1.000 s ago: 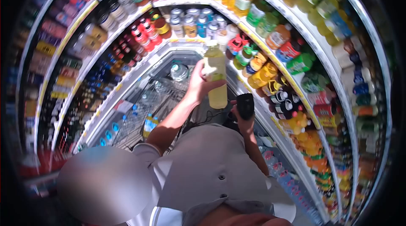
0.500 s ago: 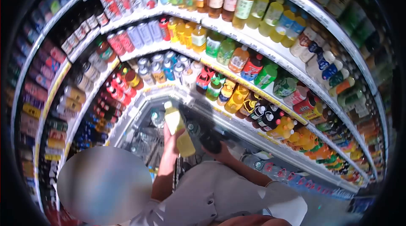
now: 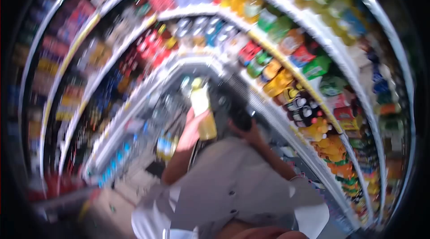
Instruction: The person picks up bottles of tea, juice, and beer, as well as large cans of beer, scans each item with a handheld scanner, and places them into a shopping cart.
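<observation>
My left hand [image 3: 195, 128] is wrapped round a bottle of pale yellow drink [image 3: 206, 122], which has a yellow cap and a pale, brightly lit label. The bottle stands nearly upright in front of my body, tilted slightly. To its right, my right hand [image 3: 249, 132] is closed round a dark, rounded object [image 3: 241, 118]; shadow and blur keep me from making out its kind. Beyond both hands, clear bottles [image 3: 165, 105] stand low in the dim space in front of the shelves.
Curved drink shelves [image 3: 280, 62] wrap round ahead and along both sides, packed with bottles and cans. Orange drink bottles [image 3: 330, 149] fill the lower right. Blue-capped bottles [image 3: 117, 157] stand low at the left, beside the tiled floor [image 3: 134, 184].
The view has tilted down and turned, so the shelves sit higher and floor shows at the left. Both hands still hold their things, now a little higher and further right in view.
</observation>
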A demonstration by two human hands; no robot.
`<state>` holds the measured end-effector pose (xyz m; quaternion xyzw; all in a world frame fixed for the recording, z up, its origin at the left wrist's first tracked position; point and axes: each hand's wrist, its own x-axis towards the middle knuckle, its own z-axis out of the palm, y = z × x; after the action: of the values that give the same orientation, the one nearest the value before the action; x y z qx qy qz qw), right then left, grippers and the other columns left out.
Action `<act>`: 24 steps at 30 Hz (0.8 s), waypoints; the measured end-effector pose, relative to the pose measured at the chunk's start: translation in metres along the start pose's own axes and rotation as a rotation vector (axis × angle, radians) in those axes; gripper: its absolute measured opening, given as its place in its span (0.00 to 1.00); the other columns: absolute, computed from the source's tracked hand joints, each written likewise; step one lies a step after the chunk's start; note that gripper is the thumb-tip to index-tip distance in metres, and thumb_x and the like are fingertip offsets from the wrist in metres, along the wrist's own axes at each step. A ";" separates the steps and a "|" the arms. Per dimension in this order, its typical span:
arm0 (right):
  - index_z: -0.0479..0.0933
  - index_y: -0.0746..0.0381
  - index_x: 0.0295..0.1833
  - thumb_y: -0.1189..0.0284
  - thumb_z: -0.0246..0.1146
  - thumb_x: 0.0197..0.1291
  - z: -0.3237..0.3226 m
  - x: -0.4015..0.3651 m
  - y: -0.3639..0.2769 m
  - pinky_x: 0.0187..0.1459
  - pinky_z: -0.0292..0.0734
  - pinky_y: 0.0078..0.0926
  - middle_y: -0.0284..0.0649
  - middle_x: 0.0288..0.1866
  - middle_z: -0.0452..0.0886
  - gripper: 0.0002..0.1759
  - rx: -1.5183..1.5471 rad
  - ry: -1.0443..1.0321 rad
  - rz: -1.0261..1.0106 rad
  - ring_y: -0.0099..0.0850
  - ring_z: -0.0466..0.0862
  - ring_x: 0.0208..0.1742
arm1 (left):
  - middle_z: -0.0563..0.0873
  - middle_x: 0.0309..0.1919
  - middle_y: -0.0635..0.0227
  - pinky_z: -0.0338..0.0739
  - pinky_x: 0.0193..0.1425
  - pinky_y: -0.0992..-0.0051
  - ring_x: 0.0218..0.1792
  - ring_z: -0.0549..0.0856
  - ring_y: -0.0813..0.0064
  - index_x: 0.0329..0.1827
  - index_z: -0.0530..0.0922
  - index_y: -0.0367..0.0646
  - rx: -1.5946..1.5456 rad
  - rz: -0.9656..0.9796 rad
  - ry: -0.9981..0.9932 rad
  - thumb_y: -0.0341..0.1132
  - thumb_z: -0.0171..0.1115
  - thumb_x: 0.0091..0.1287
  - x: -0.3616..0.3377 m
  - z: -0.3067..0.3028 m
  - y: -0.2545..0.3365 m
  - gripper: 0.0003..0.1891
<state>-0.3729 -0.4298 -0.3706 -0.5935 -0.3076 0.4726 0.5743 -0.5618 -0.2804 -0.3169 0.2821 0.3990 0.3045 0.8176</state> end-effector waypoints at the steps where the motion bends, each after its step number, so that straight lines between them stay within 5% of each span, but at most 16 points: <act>1: 0.82 0.67 0.56 0.78 0.72 0.61 -0.001 0.006 0.006 0.59 0.80 0.29 0.39 0.53 0.88 0.17 0.184 -0.084 0.047 0.27 0.87 0.54 | 0.85 0.50 0.64 0.86 0.45 0.66 0.45 0.88 0.70 0.69 0.68 0.43 -0.016 -0.015 -0.003 0.23 0.65 0.68 -0.006 0.009 0.012 0.27; 3: 0.85 0.66 0.52 0.79 0.71 0.62 0.013 0.008 -0.030 0.50 0.83 0.24 0.37 0.48 0.89 0.12 -0.071 -0.045 0.019 0.24 0.88 0.47 | 0.83 0.56 0.58 0.87 0.56 0.64 0.51 0.88 0.65 0.70 0.69 0.41 -0.060 0.007 -0.086 0.23 0.64 0.66 0.017 -0.005 0.003 0.28; 10: 0.81 0.66 0.58 0.78 0.70 0.64 0.015 0.014 -0.029 0.41 0.83 0.22 0.40 0.47 0.89 0.17 0.102 -0.018 0.008 0.22 0.86 0.40 | 0.82 0.56 0.58 0.86 0.59 0.63 0.53 0.87 0.63 0.73 0.64 0.45 -0.393 -0.009 -0.400 0.16 0.62 0.59 0.012 -0.015 0.011 0.37; 12: 0.80 0.66 0.59 0.78 0.70 0.64 0.017 0.016 -0.028 0.40 0.84 0.22 0.40 0.46 0.89 0.18 0.117 -0.028 0.001 0.23 0.86 0.40 | 0.81 0.57 0.60 0.84 0.61 0.64 0.55 0.86 0.65 0.74 0.64 0.45 -0.281 0.089 -0.333 0.15 0.64 0.57 0.010 -0.014 0.005 0.39; 18: 0.80 0.68 0.59 0.77 0.71 0.64 0.019 0.017 -0.025 0.43 0.85 0.24 0.41 0.47 0.89 0.18 0.092 -0.041 0.032 0.26 0.88 0.47 | 0.77 0.62 0.66 0.73 0.70 0.66 0.65 0.77 0.69 0.76 0.62 0.45 0.284 0.414 -0.032 0.17 0.74 0.47 -0.001 0.006 0.004 0.49; 22: 0.81 0.67 0.59 0.75 0.73 0.62 0.005 0.018 0.021 0.58 0.82 0.31 0.40 0.52 0.88 0.20 0.034 -0.100 0.014 0.27 0.87 0.53 | 0.74 0.66 0.64 0.70 0.73 0.65 0.69 0.73 0.65 0.77 0.62 0.44 0.514 0.528 0.013 0.19 0.78 0.44 0.008 -0.009 -0.006 0.52; 24: 0.83 0.63 0.58 0.70 0.79 0.56 0.003 0.019 0.030 0.63 0.77 0.31 0.37 0.53 0.88 0.24 0.520 -0.069 0.245 0.25 0.85 0.56 | 0.76 0.64 0.64 0.75 0.69 0.66 0.66 0.78 0.65 0.75 0.63 0.44 0.422 0.442 0.021 0.18 0.77 0.48 0.001 0.006 -0.002 0.48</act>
<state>-0.3737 -0.4159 -0.4034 -0.4426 -0.1213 0.6214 0.6350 -0.5554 -0.2826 -0.3156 0.5227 0.3909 0.3883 0.6505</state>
